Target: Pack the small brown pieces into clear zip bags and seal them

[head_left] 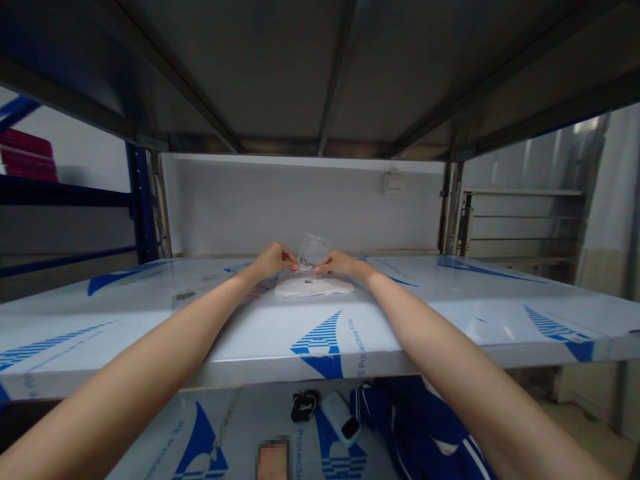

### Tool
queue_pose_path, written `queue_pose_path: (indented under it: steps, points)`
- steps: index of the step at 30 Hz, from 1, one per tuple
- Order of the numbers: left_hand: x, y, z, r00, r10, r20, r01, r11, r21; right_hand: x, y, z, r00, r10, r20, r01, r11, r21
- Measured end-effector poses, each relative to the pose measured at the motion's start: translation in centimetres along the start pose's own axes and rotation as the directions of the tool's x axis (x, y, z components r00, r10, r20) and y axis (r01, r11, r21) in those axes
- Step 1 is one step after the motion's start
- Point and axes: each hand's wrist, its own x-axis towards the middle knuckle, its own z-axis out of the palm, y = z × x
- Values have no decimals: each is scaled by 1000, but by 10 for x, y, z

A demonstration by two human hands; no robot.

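Observation:
My left hand and my right hand meet at the middle of the shelf, fingertips pinching the edges of a clear plastic bag. The bag's upper part stands up between them, with a small crumpled metallic bit visible near its mouth. Below my hands lies a flat white item in clear film, with a small dark mark on it. It rests on a steel shelf covered in blue-printed protective film.
A metal shelf runs close overhead. Behind stands a white wall panel with a small switch box. A lower shelf holds a black object, a white device and blue-and-white cloth. A blue rack stands at left.

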Motion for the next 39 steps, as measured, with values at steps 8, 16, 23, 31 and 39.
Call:
queue_pose_path:
  steps: [8, 16, 23, 31, 39]
  points:
    - [0, -5, 2, 1000, -7, -3, 7, 999, 33, -4, -7, 1, 999, 23, -46, -21, 999, 30]
    - [-2, -2, 3, 997, 20, 71, -18, 999, -36, -3, -1, 3, 1000, -7, 11, 7, 1000, 21]
    - [-2, 0, 7, 998, 32, 63, -34, 999, 34, -1, 3, 1, 999, 45, -17, -45, 998, -42]
    - [-2, 0, 4, 999, 6, 39, -4, 998, -56, -1, 1, 1, 996, -91, 9, 91, 994, 56]
    - [0, 1, 6, 989, 61, 135, -59, 998, -21, -4, -10, 3, 995, -98, -15, 98, 995, 2]
